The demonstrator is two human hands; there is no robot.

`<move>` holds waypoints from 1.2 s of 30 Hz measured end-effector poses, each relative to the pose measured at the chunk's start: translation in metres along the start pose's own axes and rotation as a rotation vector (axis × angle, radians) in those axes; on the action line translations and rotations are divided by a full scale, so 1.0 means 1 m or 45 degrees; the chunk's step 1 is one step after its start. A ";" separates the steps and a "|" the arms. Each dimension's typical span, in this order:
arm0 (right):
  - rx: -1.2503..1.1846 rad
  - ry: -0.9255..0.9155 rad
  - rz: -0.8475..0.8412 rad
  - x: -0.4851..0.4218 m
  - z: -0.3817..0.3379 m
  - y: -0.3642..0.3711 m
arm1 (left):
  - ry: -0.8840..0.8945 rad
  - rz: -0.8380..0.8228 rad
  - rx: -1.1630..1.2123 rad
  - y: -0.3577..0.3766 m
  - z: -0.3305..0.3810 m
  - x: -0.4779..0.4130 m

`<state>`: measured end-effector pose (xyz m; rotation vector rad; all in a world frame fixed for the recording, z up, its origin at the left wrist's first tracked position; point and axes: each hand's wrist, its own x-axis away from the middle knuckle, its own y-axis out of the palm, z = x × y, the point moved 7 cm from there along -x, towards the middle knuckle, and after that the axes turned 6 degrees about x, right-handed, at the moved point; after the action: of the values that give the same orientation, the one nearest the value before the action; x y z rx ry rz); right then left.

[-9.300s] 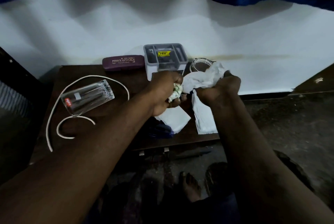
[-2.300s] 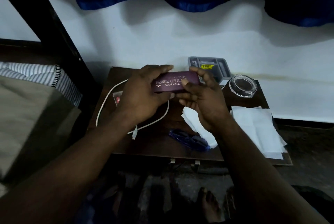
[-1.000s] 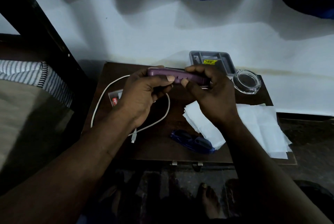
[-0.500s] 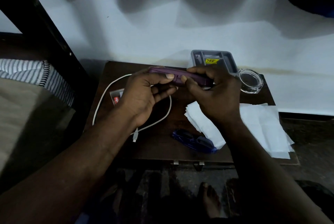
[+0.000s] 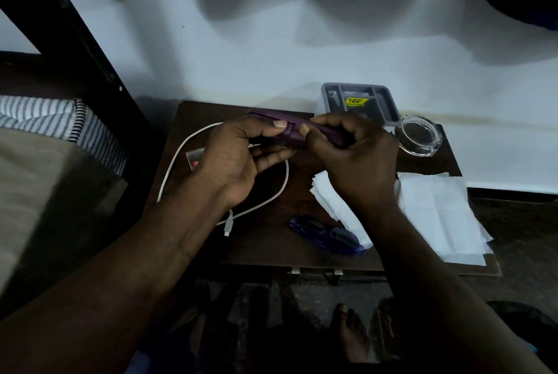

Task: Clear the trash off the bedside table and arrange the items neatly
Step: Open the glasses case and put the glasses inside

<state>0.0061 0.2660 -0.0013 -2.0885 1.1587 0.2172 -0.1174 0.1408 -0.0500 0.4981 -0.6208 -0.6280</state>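
Both hands hold a purple glasses case (image 5: 291,132) edge-on above the dark wooden bedside table (image 5: 428,162). My left hand (image 5: 241,159) grips its left end, thumb on the front seam. My right hand (image 5: 353,162) grips the right end, thumb beside the left thumb. Blue glasses (image 5: 326,236) lie folded near the table's front edge. White tissues (image 5: 437,213) are spread on the right side. A white cable (image 5: 181,159) loops on the left, and a drinking glass (image 5: 194,159) lies mostly hidden under my left hand.
A grey compartment box (image 5: 359,102) with a yellow sticker stands at the table's back against the white wall. A clear glass ashtray (image 5: 419,138) sits at the back right. A bed with striped cloth (image 5: 45,120) and a dark post are to the left. Bare feet show below.
The case was turned from label-up to edge-on about two seconds ago; both thumbs now sit at its seam. Earlier still, both hands held crumpled tissue.
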 end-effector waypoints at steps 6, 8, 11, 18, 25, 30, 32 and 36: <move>-0.087 0.211 -0.005 -0.003 0.014 0.000 | -0.017 -0.031 -0.022 0.005 -0.006 0.004; -0.177 0.284 -0.098 -0.006 0.018 0.003 | 0.024 -0.052 -0.014 0.006 -0.002 0.004; -0.328 0.374 -0.147 -0.005 0.020 0.007 | 0.041 -0.131 0.048 0.007 0.004 0.003; -0.616 0.718 -0.112 0.000 0.037 0.011 | -0.053 -0.143 0.089 0.009 -0.002 0.000; -0.731 0.942 0.014 0.007 0.039 0.006 | -0.176 -0.141 -0.024 0.010 -0.015 0.003; -0.725 1.010 0.027 0.007 0.038 0.005 | -0.256 -0.176 -0.051 0.010 -0.020 0.006; -0.722 1.002 0.010 0.007 0.035 0.004 | -0.245 -0.156 -0.017 0.009 -0.019 0.005; -0.729 1.054 -0.073 0.009 0.037 0.008 | -0.216 -0.079 0.081 0.005 -0.014 0.001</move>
<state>0.0121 0.2824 -0.0360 -2.8370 1.6331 -0.4452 -0.1053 0.1468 -0.0569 0.5281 -0.7901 -0.7161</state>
